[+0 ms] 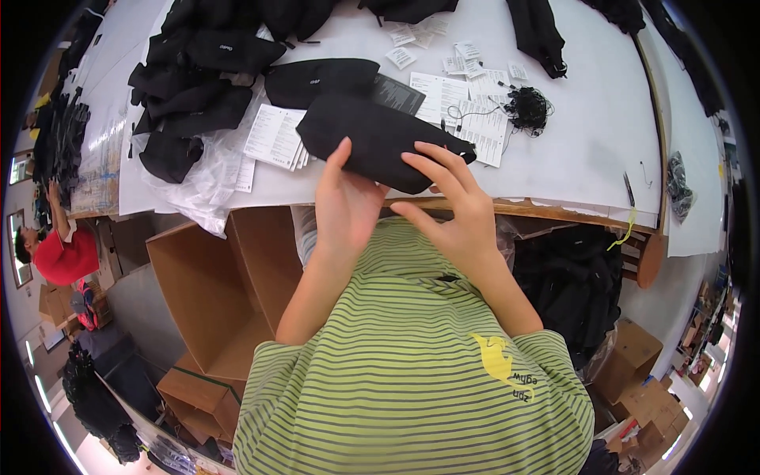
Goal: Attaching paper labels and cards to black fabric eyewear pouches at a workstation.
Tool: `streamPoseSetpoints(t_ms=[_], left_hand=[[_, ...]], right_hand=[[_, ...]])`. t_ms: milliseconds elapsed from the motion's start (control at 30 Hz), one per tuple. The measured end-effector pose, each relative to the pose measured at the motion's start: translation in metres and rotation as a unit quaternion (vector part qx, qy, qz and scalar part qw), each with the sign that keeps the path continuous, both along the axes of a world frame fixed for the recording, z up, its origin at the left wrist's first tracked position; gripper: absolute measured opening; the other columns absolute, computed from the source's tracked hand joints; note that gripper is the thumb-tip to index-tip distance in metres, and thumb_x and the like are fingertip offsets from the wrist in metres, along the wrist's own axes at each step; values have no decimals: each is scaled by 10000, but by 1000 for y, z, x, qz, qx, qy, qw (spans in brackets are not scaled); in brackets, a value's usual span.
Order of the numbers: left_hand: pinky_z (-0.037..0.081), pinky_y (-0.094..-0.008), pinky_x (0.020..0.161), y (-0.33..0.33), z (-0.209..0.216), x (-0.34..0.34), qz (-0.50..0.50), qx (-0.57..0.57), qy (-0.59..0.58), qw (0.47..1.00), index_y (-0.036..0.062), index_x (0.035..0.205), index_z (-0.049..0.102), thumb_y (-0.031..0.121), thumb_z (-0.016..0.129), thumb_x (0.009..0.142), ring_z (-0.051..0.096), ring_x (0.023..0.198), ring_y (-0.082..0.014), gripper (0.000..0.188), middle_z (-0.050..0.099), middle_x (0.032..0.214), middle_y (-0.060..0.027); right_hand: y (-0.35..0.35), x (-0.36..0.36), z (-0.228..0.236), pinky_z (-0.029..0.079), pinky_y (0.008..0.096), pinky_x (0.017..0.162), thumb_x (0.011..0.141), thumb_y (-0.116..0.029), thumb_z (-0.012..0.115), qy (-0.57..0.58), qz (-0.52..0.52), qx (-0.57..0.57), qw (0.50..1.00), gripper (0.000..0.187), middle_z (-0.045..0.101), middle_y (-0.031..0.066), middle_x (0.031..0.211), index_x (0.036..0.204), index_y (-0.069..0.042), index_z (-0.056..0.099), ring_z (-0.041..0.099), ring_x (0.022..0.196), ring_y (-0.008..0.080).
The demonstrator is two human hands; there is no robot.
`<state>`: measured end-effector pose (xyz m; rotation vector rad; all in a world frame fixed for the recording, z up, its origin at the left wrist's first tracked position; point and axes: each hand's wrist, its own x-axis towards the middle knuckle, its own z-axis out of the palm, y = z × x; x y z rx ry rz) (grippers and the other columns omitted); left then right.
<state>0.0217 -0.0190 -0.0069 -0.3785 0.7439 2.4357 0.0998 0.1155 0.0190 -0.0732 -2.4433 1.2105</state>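
Hands — the left hand (348,207) and the right hand (463,210) — meet at a black pouch (372,141) near the front edge of the tabletop (586,166). The left one pinches it at the near side, thumb laid over the upper face, its other fingers mostly hidden beneath. The right one is spread, forefinger and middle finger lying on the pouch toward its right end, thumb standing apart below.

Just beyond lies a second pouch (324,83), also black, with a small pale mark. Beside these, a stack of printed leaflets (273,136) sits to the left; a dark card (398,96) and white printed sheets (434,95) lie on the far right side of the held piece. A tangle of black cords (529,109) rests next to the sheets, and small white packets (467,54) are scattered behind them.

Farther left, a heap of black pouches (202,91) partly covers crumpled clear plastic (204,186). A slim dark tool (628,190) lies near the right end, close to a yellow-green string (624,232) at the edge.

Below the tabletop stand an open cardboard box (202,273) on the left and a mass of black items (574,289) on the right — a person in red (67,252) is well apart, far left.
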Motion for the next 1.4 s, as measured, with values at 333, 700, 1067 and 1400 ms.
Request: streamPoseSetpoints(t_ms=[333,700,1067,1400], left_hand=[[368,-295,999,-12,13,-12,22,-342,367,865,9,1243,495,106,676,858,462,1203,-180,436,491,1296,-102],[349,-355,1009,-42,-10,-21,-40,-533,420,733,46,1200,551,107,644,853,474,1182,-270,364,473,1331,-131],[282,-456,1087,-83,-61,-45,-60,-741,478,468,83,1321,506,154,669,809,321,1334,-376,542,359,1474,-145],[469,-338,888,-73,-59,-47,52,-724,388,568,64,1095,668,124,592,903,626,1041,-310,215,673,1086,-146]], right_hand=[[60,0,-8,416,164,571,746,-43,759,-54,-74,-293,952,244,669,5,881,982,-43,699,449,593,12],[162,-44,-6,501,227,560,799,-83,725,-122,-63,-378,916,215,656,48,816,981,14,663,615,627,102],[337,-128,-85,544,292,577,849,-196,702,45,-377,-448,810,405,638,164,977,1114,68,548,696,715,247],[282,-113,-71,484,323,597,819,-177,659,69,-426,96,897,346,644,76,1038,1146,-86,592,613,673,206]])
